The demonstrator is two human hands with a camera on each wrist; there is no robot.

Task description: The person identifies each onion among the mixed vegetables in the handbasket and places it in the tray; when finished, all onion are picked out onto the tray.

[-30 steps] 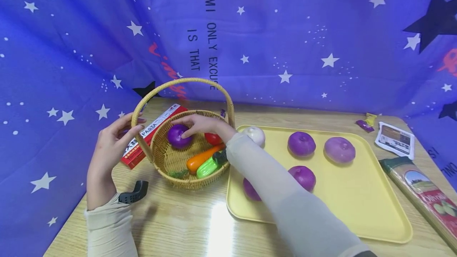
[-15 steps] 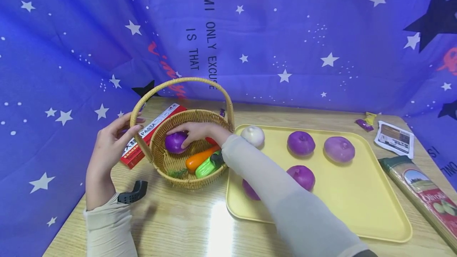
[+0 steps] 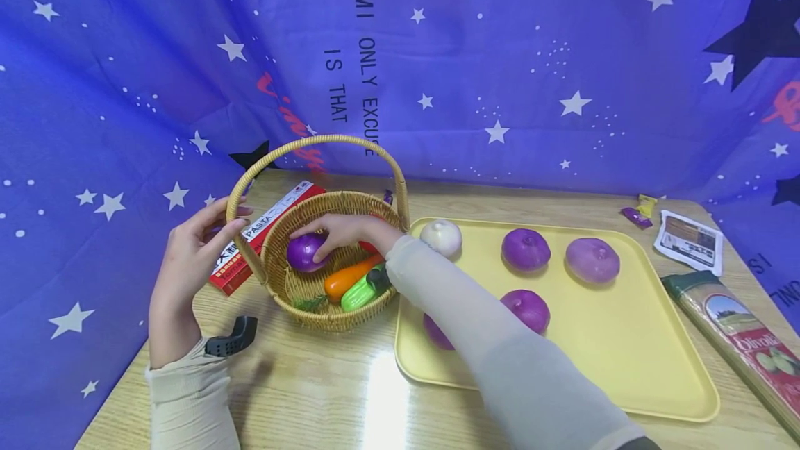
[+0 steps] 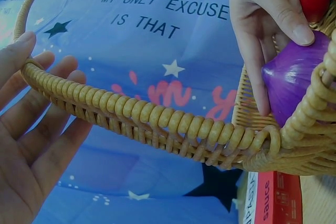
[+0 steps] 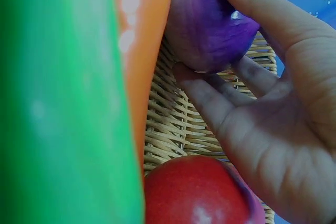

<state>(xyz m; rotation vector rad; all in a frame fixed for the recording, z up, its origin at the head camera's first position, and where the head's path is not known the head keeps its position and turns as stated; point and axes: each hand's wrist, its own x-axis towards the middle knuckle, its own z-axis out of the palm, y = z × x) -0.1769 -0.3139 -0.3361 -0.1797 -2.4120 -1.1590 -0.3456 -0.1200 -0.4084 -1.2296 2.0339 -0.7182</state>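
Wooden table: right-hand fingers grasping purple onion; left-hand fingers released against basket handle.

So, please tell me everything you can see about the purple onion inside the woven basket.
The round purple onion looks like smooth, glossy plastic with faint darker stripes. It lies inside the round woven wicker basket, against its left wall, beside an orange carrot and a red tomato. The right hand holds it: the thumb lies over its top and fingers curl under its side. The left hand touches the basket's handle, not the onion.
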